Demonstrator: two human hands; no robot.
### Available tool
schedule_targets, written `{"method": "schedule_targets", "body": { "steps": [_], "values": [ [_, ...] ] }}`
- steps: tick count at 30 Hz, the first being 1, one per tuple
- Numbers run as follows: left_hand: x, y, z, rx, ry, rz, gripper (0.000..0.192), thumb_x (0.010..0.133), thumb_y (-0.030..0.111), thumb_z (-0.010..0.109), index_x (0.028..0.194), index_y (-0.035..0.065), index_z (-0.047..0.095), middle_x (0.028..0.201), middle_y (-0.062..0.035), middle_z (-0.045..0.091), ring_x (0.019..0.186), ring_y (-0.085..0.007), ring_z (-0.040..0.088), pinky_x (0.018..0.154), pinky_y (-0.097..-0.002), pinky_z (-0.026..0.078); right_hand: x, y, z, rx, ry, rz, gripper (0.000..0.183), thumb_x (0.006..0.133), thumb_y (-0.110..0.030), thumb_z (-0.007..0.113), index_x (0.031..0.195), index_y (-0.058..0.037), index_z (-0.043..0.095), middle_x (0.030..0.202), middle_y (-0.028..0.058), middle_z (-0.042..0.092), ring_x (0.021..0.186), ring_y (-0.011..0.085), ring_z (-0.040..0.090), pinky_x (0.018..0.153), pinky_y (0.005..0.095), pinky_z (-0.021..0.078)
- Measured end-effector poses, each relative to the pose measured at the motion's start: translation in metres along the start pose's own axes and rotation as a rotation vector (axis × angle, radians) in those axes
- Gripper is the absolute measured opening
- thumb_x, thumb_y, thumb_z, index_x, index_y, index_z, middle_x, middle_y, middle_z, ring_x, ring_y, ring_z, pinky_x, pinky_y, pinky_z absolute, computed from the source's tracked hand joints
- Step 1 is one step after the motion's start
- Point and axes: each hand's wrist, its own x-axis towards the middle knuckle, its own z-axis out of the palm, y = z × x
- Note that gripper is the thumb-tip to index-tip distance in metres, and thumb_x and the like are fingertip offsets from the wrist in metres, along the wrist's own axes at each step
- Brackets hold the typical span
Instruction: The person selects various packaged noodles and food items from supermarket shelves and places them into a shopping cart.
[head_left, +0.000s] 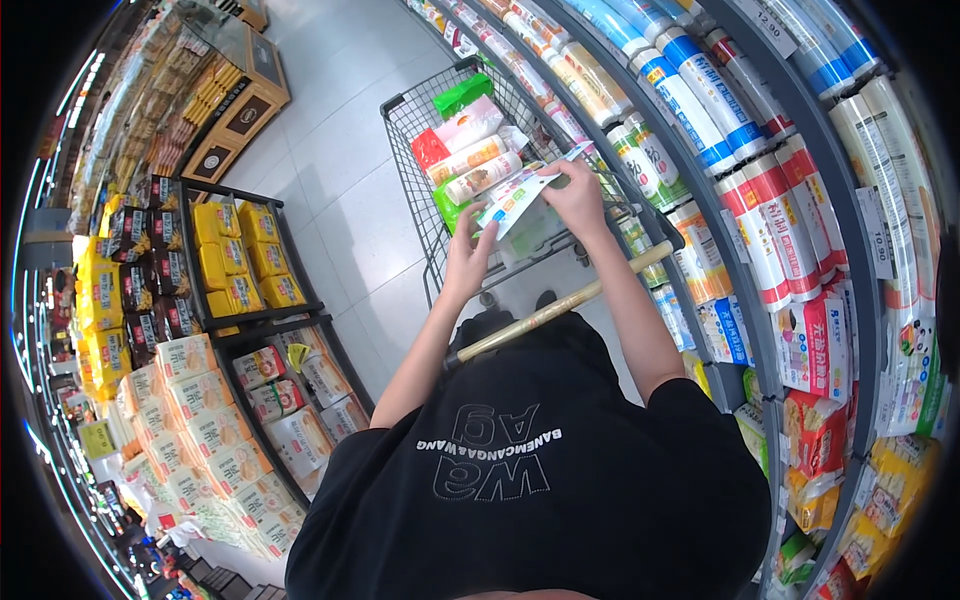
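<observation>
Between my two hands, over the near part of a black wire shopping cart (405, 161), is a flat, printed, light blue and white package (517, 208). My right hand (576, 196) pinches its upper right part between thumb and fingers. At its lower left edge is my left hand (472, 251), with thumb and fingers curved; whether it grips the package I cannot tell. Beneath and beyond, the cart holds cylindrical noodle packs (484, 176), a pink and white pack (472, 124), a red pack (429, 148) and green packs (463, 96).
The cart's handlebar (562, 306) crosses in front of my body. Curved-looking shelves of packaged noodles (784, 225) rise close on the right. At left stand a black rack with yellow packs (229, 255) and stacked white and orange packs (210, 427). Tiled floor (337, 187) runs between.
</observation>
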Motion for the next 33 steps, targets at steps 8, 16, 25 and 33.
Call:
{"method": "schedule_targets", "body": {
  "steps": [8, 16, 25, 33],
  "values": [
    [-0.023, -0.149, -0.034, 0.405, -0.036, 0.098, 0.046, 0.096, 0.033, 0.05, 0.126, -0.003, 0.048, 0.114, -0.0249, 0.058, 0.102, -0.0333, 0.058, 0.091, -0.0393, 0.044, -0.003, 0.048, 0.065, -0.204, -0.032, 0.05, 0.014, 0.069, -0.017, 0.073, 0.082, -0.0095, 0.072, 0.084, 0.017, 0.067, 0.084, 0.0331, 0.063, 0.077, 0.0395, 0.0507],
    [-0.033, -0.127, -0.04, 0.645, -0.042, 0.117, 0.035, 0.087, 0.034, 0.062, 0.107, 0.0047, 0.06, 0.099, -0.0158, 0.064, 0.089, -0.0293, 0.062, 0.079, -0.0387, 0.05, 0.005, 0.114, 0.114, -0.303, -0.117, 0.383, 0.017, 0.068, -0.023, 0.077, 0.077, -0.009, 0.074, 0.075, 0.0143, 0.068, 0.073, 0.0307, 0.067, 0.069, 0.0389, 0.0526],
    [-0.025, -0.128, -0.034, 0.673, 0.007, -0.117, 0.049, 0.077, 0.044, 0.068, 0.111, 0.0098, 0.06, 0.105, -0.0121, 0.066, 0.1, -0.0286, 0.063, 0.085, -0.0386, 0.049, -0.013, 0.167, 0.146, -0.366, -0.513, 0.593, 0.038, 0.076, -0.032, 0.071, 0.1, -0.0031, 0.069, 0.102, 0.0224, 0.067, 0.097, 0.0378, 0.064, 0.084, 0.0414, 0.0511],
    [-0.035, -0.127, -0.024, 0.835, 0.054, -0.154, 0.043, 0.08, 0.044, 0.066, 0.111, 0.015, 0.061, 0.107, -0.0124, 0.066, 0.1, -0.0308, 0.062, 0.084, -0.0407, 0.049, -0.037, 0.152, 0.139, -0.062, -0.891, 0.317, 0.043, 0.078, -0.031, 0.07, 0.108, -0.0011, 0.067, 0.103, 0.0215, 0.067, 0.099, 0.033, 0.064, 0.089, 0.0382, 0.0491]
  ]
}}
